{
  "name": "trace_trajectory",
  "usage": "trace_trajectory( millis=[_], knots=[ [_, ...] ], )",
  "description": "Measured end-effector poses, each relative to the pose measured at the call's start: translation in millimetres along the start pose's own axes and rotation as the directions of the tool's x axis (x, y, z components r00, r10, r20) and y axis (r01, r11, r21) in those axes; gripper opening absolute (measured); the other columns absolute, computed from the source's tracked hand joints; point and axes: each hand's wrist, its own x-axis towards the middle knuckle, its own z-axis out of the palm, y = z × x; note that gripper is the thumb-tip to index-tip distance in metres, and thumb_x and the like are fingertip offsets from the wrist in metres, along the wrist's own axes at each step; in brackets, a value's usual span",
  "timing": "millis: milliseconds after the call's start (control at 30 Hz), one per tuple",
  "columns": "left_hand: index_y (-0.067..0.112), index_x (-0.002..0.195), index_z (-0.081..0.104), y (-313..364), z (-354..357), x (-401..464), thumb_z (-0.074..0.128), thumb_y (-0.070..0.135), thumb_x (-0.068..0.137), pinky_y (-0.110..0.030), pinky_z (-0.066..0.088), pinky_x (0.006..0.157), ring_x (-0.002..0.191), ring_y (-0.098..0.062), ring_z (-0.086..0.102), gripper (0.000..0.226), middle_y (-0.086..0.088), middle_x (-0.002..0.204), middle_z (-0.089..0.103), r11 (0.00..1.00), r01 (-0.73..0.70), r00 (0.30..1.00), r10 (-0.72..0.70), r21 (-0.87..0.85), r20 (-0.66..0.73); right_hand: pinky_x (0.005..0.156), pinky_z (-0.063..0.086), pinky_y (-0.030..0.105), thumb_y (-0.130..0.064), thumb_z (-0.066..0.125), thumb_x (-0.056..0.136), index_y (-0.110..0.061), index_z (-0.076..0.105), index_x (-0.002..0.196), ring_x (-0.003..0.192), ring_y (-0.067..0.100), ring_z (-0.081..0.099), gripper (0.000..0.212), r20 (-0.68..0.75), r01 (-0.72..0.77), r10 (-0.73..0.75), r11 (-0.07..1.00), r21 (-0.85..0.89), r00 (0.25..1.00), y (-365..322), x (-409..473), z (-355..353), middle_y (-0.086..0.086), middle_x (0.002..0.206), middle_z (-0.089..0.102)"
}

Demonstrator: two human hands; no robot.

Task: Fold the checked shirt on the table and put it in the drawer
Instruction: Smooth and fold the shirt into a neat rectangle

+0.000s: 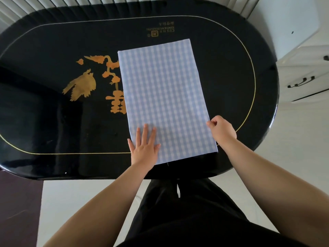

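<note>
Pale blue-and-white checked cotton shirt (pixel 165 98), already folded into a long flat rectangle, lies on the glossy black oval table (pixel 44 122) and stretches straight ahead of both hands. Left hand (pixel 144 148) lies flat, fingers straight and spread, pressing the shirt's near left corner onto the tabletop. Right hand (pixel 222 130) sits at the near right edge, fingers curled, looks like a pinch on the edge layers, though the contact point is partly hidden by the knuckles. Fabric looks thin, light, limp; layered folds likely slide apart if lifted by one corner, and the lacquered top probably lets it slip when pushed. Best hold, judged from here: both near corners or both long edges, gripping all layers together, then bring the near end toward the far end for the next fold. White drawer unit with dark handles (pixel 302 82) stands off to the right of the right hand, well apart from the shirt.
</note>
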Motion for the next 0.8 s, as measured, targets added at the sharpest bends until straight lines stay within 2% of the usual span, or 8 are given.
trace_trajectory(
  millis=[167,267,333,400,467,533,667,800],
  knots=[
    [0.034,0.147,-0.019,-5,4,-3,0.019,0.052,0.098,-0.057,-0.006,0.115,0.142,-0.024,-0.027,0.065,0.003,0.156,-0.026,0.999,-0.029,1.000,0.029,0.020,0.001,0.048,0.034,0.028,-0.036,0.034,0.102,-0.017,0.041,0.094,0.055,0.018,0.046,0.022,-0.046,0.125,-0.140,0.962,-0.242,0.989,-4,-4,0,0.003,0.071,0.054],
    [0.035,0.147,-0.019,-8,4,-2,0.020,0.054,0.098,-0.057,-0.005,0.115,0.142,-0.024,-0.026,0.066,0.003,0.156,-0.026,0.999,-0.038,0.999,0.038,0.020,0.011,0.047,0.038,0.031,-0.037,0.036,0.101,-0.018,0.040,0.094,0.057,0.019,0.050,0.021,-0.007,0.182,-0.191,0.943,-0.278,0.981,-2,-2,0,0.003,0.073,0.055],
    [0.036,0.147,-0.019,-8,2,-1,0.021,0.055,0.097,-0.058,-0.005,0.114,0.143,-0.024,-0.025,0.066,0.003,0.156,-0.026,0.999,-0.040,0.999,0.040,0.033,0.021,0.055,0.045,0.036,-0.038,0.039,0.100,-0.018,0.044,0.099,0.070,0.022,0.057,0.020,-0.076,0.172,-0.189,0.967,-0.185,0.979,3,-1,-1,0.002,0.082,0.058],
    [0.036,0.148,-0.016,-8,0,-1,0.022,0.055,0.097,-0.058,-0.005,0.112,0.144,-0.025,-0.021,0.066,0.002,0.157,-0.024,0.997,-0.045,0.999,0.044,0.064,0.022,0.073,0.048,0.039,-0.033,0.045,0.099,-0.017,0.049,0.109,0.098,0.025,0.054,0.019,-0.207,0.175,-0.205,0.972,-0.155,0.957,14,0,-1,0.004,0.106,0.058],
    [0.034,0.149,-0.011,-7,-3,-2,0.023,0.054,0.097,-0.057,-0.005,0.112,0.146,-0.027,-0.015,0.065,0.001,0.158,-0.018,0.993,-0.055,0.998,0.055,0.106,0.004,0.099,0.041,0.043,-0.030,0.054,0.094,-0.018,0.049,0.122,0.120,0.028,0.043,0.031,-0.236,0.201,-0.256,0.951,-0.234,0.937,29,0,0,0.007,0.127,0.050],
    [0.032,0.150,-0.008,-6,-7,0,0.023,0.054,0.097,-0.053,-0.003,0.114,0.146,-0.030,-0.010,0.065,-0.002,0.159,-0.014,0.987,-0.074,0.997,0.076,0.142,-0.011,0.112,0.027,0.045,-0.032,0.060,0.090,-0.019,0.044,0.132,0.131,0.028,0.034,0.047,-0.202,0.251,-0.297,0.942,-0.225,0.933,37,2,2,0.006,0.138,0.042],
    [0.027,0.151,-0.005,-9,-9,3,0.025,0.053,0.098,-0.045,0.008,0.117,0.146,-0.034,-0.004,0.066,-0.006,0.160,-0.009,0.979,-0.115,0.993,0.116,0.170,0.003,0.118,0.009,0.046,-0.038,0.061,0.089,-0.023,0.024,0.148,0.145,0.027,0.016,0.071,-0.117,0.339,-0.377,0.906,-0.252,0.919,38,13,1,0.005,0.155,0.025],
    [0.028,0.150,0.003,-12,-11,6,0.029,0.046,0.100,-0.044,0.020,0.115,0.146,-0.033,0.003,0.059,-0.006,0.159,-0.001,0.982,-0.129,0.991,0.132,0.138,-0.010,0.120,0.002,0.048,-0.046,0.053,0.091,-0.024,0.008,0.152,0.149,0.024,0.003,0.079,0.035,0.468,-0.501,0.778,-0.418,0.864,38,25,-5,0.004,0.161,0.011]
  ],
)
